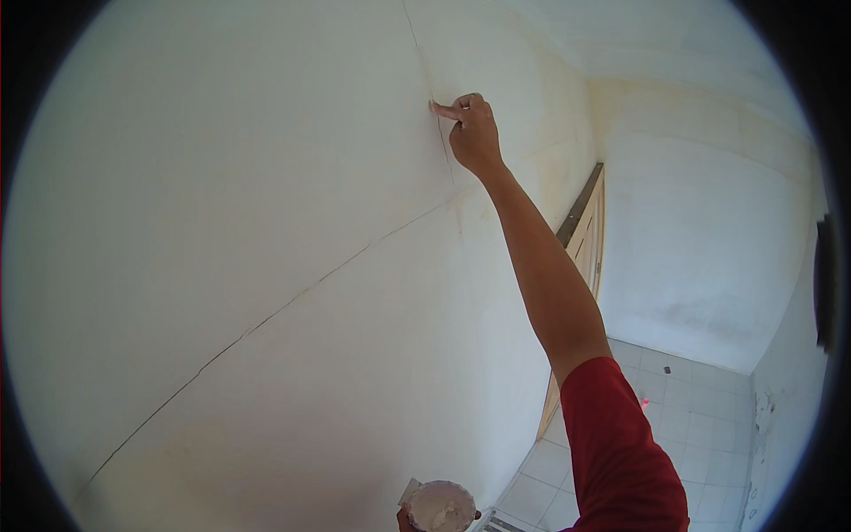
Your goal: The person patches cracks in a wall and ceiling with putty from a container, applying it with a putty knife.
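Note:
My right hand (pixel 470 124) is raised to the cracked white wall (pixel 222 160), one pale-tipped finger extended onto the upper vertical crack (pixel 441 133) and the others curled, holding nothing visible. A longer diagonal crack (pixel 284 304) runs from below it down to the lower left. At the bottom, my left hand (pixel 405 520), mostly hidden, holds a round container (pixel 443 505) of pale paste, with a flat scraper blade (pixel 409 490) beside it.
A wooden door (pixel 585 239) stands to the right, partly behind my arm. Beyond are a far wall (pixel 700 230), a tiled floor (pixel 709 426) with small objects lying on it, a dark object (pixel 823 279) on the right wall, and the ceiling above.

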Tool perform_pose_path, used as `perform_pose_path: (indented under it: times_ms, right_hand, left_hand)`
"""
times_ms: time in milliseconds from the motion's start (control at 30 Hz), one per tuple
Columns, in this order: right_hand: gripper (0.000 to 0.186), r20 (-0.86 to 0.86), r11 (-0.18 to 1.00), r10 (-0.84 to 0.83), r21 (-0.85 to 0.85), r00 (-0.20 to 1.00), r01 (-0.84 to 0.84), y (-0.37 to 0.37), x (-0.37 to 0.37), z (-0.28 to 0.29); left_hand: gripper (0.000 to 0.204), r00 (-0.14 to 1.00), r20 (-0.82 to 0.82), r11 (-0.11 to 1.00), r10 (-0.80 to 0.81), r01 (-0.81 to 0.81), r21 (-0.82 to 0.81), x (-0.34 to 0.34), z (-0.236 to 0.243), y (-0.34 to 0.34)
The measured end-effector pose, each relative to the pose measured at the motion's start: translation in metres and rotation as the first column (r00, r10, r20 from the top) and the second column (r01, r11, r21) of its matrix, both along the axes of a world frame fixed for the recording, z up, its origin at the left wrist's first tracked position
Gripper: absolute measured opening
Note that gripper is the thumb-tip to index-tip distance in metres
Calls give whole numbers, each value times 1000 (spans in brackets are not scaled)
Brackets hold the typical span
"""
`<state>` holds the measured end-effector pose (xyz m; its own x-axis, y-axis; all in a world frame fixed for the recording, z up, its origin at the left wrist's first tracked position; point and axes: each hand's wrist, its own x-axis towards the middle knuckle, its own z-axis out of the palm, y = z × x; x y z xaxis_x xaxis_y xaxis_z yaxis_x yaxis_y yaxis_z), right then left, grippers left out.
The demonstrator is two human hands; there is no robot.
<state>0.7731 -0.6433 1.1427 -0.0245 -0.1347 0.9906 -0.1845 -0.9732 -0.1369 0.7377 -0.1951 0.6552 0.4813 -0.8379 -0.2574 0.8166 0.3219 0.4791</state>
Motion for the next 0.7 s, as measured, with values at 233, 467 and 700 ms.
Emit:
perform_pose_path:
  times_ms: [233,467,700]
  right_hand:
    - [63,98,994,29,107,995,-39,-15,-10,42]
    - [64,-2,995,-99,-32,995,99,-11,-9,10]
    - [60,81,996,-88,-13,993,89,-14,-14,10]
  left_hand:
    - [71,993,-111,993,27,-14,114,1,22,-2]
    - [74,995,-71,998,-67,67,-12,5,0,-4]
    - [83,981,6,979,-195,195,-57,11,2,-3]
